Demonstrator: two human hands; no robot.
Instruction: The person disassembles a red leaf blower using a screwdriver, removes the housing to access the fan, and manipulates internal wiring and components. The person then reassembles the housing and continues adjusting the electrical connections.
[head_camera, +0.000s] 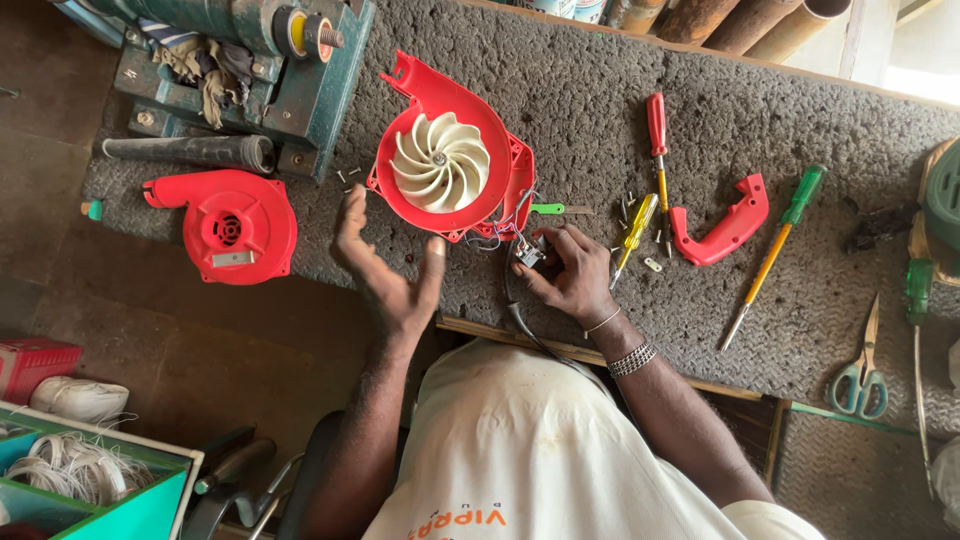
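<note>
The right hand (568, 272) pinches a small switch part (529, 253) with wires (497, 236), just beside the lower right rim of the open red blower housing (448, 160) with its cream fan (440, 162). The left hand (385, 265) is spread wide, palm up, holding nothing, near the desk (600, 110) front edge and just below the housing. A black cable (520, 320) drops over that edge. Left, a second red shell (235, 225) overhangs the desk edge. Right, past the screwdrivers (640, 232) and red handle half (722, 228), bare mat lies between tools; scissors (862, 372) lie near the front edge.
</note>
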